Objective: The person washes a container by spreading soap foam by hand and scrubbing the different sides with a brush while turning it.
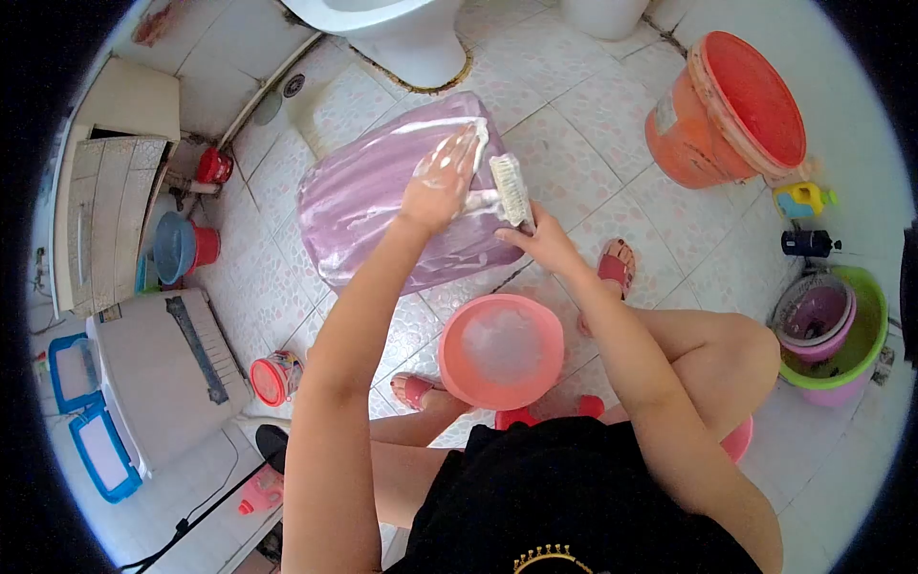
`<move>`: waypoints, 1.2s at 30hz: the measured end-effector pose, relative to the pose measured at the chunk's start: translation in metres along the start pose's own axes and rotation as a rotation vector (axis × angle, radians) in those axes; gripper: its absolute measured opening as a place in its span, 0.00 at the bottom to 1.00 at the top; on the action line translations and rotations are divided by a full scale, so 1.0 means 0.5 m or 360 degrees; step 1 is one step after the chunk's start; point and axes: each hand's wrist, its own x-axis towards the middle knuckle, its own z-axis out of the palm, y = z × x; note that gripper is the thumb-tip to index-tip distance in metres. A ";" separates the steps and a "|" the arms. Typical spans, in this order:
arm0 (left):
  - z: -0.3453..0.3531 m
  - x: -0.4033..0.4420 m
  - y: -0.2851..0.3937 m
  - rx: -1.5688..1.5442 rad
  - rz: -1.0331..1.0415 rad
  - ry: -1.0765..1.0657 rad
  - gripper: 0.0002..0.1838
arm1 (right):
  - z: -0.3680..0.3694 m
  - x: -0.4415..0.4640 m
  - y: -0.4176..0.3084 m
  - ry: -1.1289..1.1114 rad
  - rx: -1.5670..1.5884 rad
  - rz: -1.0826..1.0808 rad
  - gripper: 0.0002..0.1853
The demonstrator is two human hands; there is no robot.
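Observation:
A purple ribbed case, looking like a hard-shell suitcase (pixel 368 206), lies on the tiled floor, streaked with white foam. My left hand (pixel 445 180) rests flat on its upper right part, fingers stretched out and dotted with suds. At the case's right edge, my right hand (pixel 547 241) grips a scrub brush (pixel 510 191) by its lower end, and the pale bristles show. Just below the case stands a pink basin (pixel 457 368) with cloudy, sudsy water in it.
An orange bucket (pixel 669 143) stands at the upper right, and a white toilet (pixel 421 48) at the top. Stacked basins (pixel 875 335) sit far right, below a yellow bottle (pixel 803 199). Along the left are a washing machine (pixel 158 373), a cabinet (pixel 115 210) and a small red-lidded tub (pixel 271 381).

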 end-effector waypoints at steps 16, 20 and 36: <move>0.069 -0.173 0.156 0.0158 -0.0157 0.0283 0.35 | 0.035 -0.011 0.019 0.0297 0.0150 0.0020 0.33; 0.064 -0.257 0.122 0.0431 -0.0172 0.0147 0.36 | 0.032 -0.022 0.005 0.0281 -0.0096 0.0116 0.33; 0.038 -0.077 0.072 0.0011 -0.1028 0.0561 0.31 | 0.127 -0.184 -0.053 0.0497 -0.1073 -0.0163 0.35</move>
